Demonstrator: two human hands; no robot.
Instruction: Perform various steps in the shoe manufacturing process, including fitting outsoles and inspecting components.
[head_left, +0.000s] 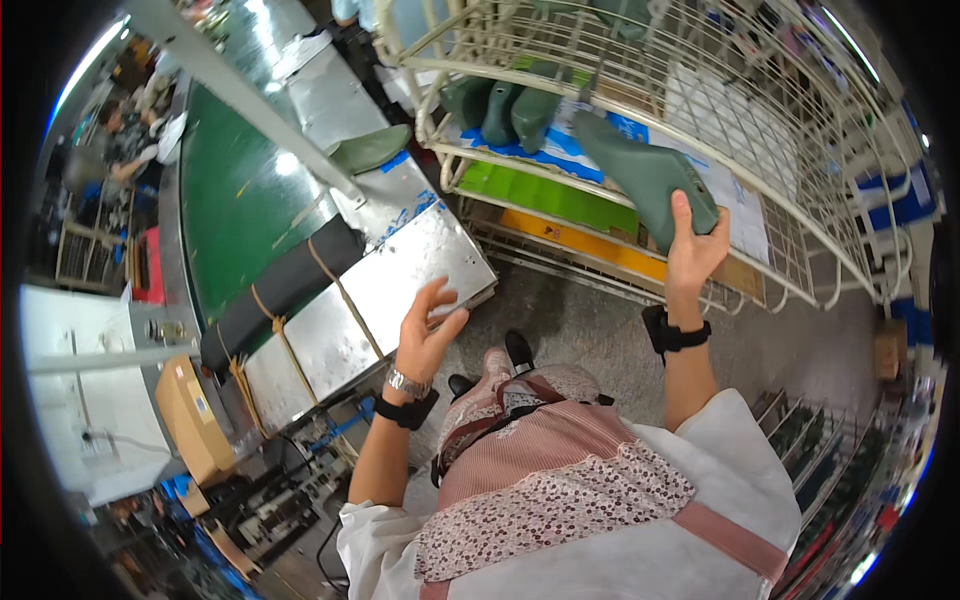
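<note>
Held piece: we find the green shoe last (645, 170) right of centre in the upper half of the frame, at the front of the cream wire rack (425, 110); whether it touches the rack's rails we cannot tell.
Right hand: we see the right hand (695, 255) with its fingers closed around the lower-right end of the last, one digit lying upright along the near side.
Long axis: we trace it slanting from upper left to lower right, so that most of the last extends up and left of the gripping fingers.
Left hand: we note the left hand (425, 340) near the middle of the frame, its fingers loosely curled, well parted and holding nothing; the last lies to its upper right, well apart, and the right hand is the nearer.
Rack shelf: we observe a group of green lasts (501, 112) standing at upper centre, left of the held one.
Metal surface: left of the left hand, we mark the surface (440, 250) bearing a cord-tied dark roll (290, 285); another last (370, 150) lies farther up the frame.
Conveyor: we place the green belt (225, 170) at upper left.
</note>
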